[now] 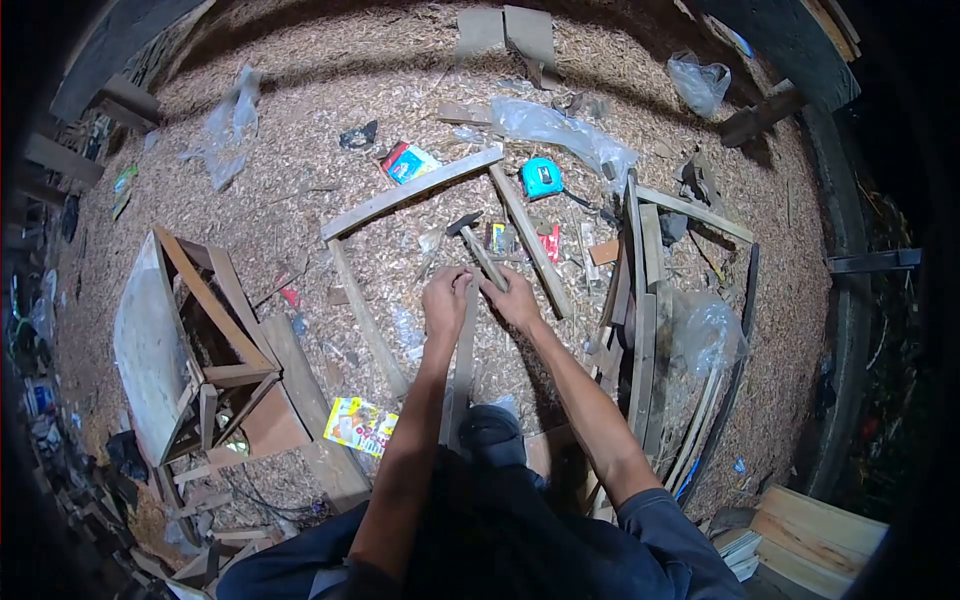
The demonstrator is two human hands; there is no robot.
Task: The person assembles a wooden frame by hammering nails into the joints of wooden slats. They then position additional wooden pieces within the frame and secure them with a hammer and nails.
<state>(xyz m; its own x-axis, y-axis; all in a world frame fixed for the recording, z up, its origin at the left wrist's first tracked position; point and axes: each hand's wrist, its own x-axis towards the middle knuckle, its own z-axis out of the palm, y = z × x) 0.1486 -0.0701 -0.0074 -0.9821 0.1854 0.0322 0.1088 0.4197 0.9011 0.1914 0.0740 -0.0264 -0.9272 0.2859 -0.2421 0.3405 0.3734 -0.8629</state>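
Observation:
My right hand [514,301] is closed around the wooden handle of a hammer [487,259], whose dark head points away from me. Close beside it, my left hand [447,303] has its fingers pinched together at the far end of a wooden strip [464,352]; whatever sits between the fingertips is too small to make out. The strip runs back toward my dark shoe [490,432]. Beyond both hands, a three-sided wooden frame lies on the ground, with a crosspiece [412,193], a left leg [365,310] and a right leg [530,240].
Wood shavings [300,90] cover the ground. A turquoise tape measure [541,178] lies beyond the frame. To the left stands a wooden structure with a pale panel [148,345]. Stacked wooden strips [643,330] lie right. Plastic bags [705,330] and a yellow wrapper [360,426] are scattered about.

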